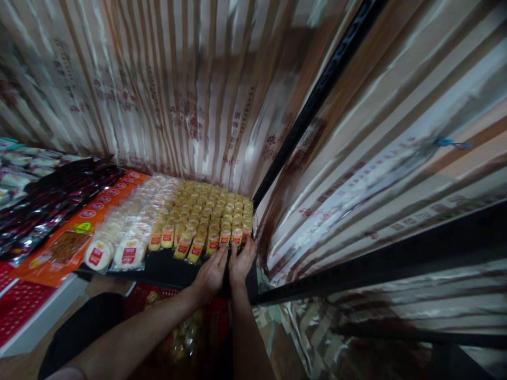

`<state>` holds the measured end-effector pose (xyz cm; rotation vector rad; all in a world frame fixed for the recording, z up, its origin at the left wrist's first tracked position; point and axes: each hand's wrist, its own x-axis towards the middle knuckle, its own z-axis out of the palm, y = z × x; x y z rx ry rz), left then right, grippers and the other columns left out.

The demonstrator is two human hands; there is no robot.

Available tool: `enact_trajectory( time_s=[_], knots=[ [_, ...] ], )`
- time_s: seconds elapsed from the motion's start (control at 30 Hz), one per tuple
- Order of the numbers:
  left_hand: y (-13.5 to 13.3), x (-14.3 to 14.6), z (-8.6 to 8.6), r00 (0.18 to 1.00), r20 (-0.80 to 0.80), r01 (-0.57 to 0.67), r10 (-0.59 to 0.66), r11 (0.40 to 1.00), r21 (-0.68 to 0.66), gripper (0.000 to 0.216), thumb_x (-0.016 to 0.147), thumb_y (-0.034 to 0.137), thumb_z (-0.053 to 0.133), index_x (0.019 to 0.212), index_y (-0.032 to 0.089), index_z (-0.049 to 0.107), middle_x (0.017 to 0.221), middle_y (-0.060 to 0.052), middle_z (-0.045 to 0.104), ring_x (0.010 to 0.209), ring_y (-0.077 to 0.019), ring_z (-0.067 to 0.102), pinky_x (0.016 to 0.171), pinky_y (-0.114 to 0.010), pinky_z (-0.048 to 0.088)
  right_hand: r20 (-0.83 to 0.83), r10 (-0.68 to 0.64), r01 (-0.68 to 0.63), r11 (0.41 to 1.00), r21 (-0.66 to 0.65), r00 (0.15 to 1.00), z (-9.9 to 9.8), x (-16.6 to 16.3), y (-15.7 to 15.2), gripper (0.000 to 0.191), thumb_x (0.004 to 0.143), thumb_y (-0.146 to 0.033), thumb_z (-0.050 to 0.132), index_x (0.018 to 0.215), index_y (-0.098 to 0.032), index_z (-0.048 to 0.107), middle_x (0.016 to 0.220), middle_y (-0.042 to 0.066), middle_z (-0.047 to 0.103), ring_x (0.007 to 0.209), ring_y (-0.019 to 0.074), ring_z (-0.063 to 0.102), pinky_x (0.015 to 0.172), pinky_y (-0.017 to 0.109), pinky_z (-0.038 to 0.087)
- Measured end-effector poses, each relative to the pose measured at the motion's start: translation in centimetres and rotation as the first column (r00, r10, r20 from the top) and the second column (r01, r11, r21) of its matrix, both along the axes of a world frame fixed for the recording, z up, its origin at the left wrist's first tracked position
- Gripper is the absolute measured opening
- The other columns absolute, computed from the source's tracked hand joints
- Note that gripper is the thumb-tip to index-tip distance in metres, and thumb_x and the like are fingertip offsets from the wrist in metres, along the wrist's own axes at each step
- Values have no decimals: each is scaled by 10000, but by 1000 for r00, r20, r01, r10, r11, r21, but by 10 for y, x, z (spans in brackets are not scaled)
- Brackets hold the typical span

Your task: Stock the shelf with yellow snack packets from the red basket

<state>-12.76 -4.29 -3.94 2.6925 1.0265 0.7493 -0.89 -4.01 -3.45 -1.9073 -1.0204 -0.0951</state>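
Note:
My left hand (pixel 212 272) reaches to the front edge of a block of small yellow wrapped cakes (pixel 206 211) with red and white labels. Its fingers are stretched out and held side by side, with the tips against the front packets near the right end. Just beside it, my right hand (pixel 242 264) has its thumb and fingers apart at the front right corner packets (pixel 236 236). No packet is seen lifted in either hand. Two cakes (pixel 189 249) in the front row stick out and lean to the left of my hands. The black shelf (pixel 166 266) carries the rows.
Left of the cakes lie clear bags of round white crackers (pixel 129 253), an orange snack bag (pixel 65 248) and dark packets (pixel 51 195). A black post (pixel 304 116) rises at the right corner. Printed pleated sheeting (pixel 190 89) hangs behind. A red crate (pixel 138 298) sits below.

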Motion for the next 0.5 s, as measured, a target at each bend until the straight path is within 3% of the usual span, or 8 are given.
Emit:
enact_trajectory(
  time_s=[0.2, 0.5],
  knots=[
    [-15, -18, 3, 979, 57, -196, 193, 979, 51, 518, 804, 34, 337, 1314, 50, 423, 1335, -209, 475, 1286, -280, 402, 1006, -463, 437, 25, 3, -4, 1000, 18, 1000, 1, -2, -1, 576, 880, -462, 366, 1286, -60, 436, 1283, 224, 467, 1234, 292, 393, 1003, 461, 330],
    [-9, -18, -8, 988, 5, -154, 154, 985, 74, 544, 807, 45, 292, 1344, -18, 347, 1396, -223, 398, 1362, -272, 263, 1043, -461, 403, 35, 8, -9, 999, 36, 999, 0, 0, -1, 562, 879, -469, 375, 1262, -65, 455, 1269, 228, 473, 1227, 295, 403, 996, 473, 342]
  ],
)
